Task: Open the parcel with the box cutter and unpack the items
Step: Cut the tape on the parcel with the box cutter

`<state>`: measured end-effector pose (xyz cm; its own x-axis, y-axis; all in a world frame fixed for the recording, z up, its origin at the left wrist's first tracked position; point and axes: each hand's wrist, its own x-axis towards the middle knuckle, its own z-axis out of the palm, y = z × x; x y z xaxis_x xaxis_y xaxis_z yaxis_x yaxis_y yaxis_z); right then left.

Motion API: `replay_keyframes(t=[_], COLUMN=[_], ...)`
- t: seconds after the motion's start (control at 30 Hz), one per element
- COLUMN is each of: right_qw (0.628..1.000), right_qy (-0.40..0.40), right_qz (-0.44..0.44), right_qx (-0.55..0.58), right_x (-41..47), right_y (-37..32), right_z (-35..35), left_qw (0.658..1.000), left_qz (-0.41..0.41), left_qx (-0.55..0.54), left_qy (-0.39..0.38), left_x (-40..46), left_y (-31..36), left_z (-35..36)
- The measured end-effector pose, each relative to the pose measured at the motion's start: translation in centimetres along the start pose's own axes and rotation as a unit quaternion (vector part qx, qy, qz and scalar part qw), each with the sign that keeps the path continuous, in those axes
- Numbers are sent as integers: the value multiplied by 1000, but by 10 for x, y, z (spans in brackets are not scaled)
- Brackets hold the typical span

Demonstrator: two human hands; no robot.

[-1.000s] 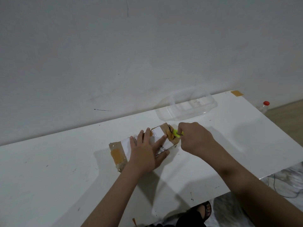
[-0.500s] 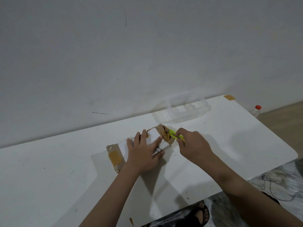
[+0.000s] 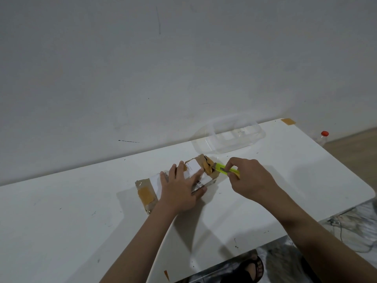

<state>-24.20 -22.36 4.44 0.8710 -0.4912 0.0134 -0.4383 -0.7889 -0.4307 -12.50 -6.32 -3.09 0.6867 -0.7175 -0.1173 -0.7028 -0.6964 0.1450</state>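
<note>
A small cardboard parcel (image 3: 175,180) lies flat on the white table (image 3: 71,211), near the table's far edge and a little right of its middle. It is wrapped in clear tape, with a white label across its top and a patch of yellow-brown tape at its left end. At its right end the cardboard looks torn, with a dark ragged gap showing.

The left hand (image 3: 181,190) rests on top of the parcel with fingers spread flat, pressing it down against the table; the thumb lies along the parcel's near edge by a barcode strip. The right hand (image 3: 251,180) is just to the right of the parcel, pinching a yellow-green box cutter (image 3: 226,169) between thumb and fingers. The cutter points left, and its tip meets the torn right end of the parcel; whether the blade is inside the gap cannot be told.

Behind the parcel, against the wall, a clear plastic tray (image 3: 230,137) sits on the table. Farther right of the parcel, off the table, stands a bottle with a red cap (image 3: 324,133) on the floor. Below the table's near edge a foot in a black sandal (image 3: 252,268) shows.
</note>
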Motion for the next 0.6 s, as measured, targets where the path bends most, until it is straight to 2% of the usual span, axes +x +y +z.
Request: replay_keyframes(t=[0.37, 0.6], right_qw=[998, 996], right_qy=[-11, -57], right_qz=[-20, -37], right_qx=[-65, -60], right_x=[16, 25], right_y=[-11, -15], right_z=[-1, -13], left_qw=[1000, 1000], left_qz=[6, 4], left_qx=[1, 4], left_qy=[-14, 1], left_x=[0, -2], left_y=[0, 0], left_z=[-1, 1])
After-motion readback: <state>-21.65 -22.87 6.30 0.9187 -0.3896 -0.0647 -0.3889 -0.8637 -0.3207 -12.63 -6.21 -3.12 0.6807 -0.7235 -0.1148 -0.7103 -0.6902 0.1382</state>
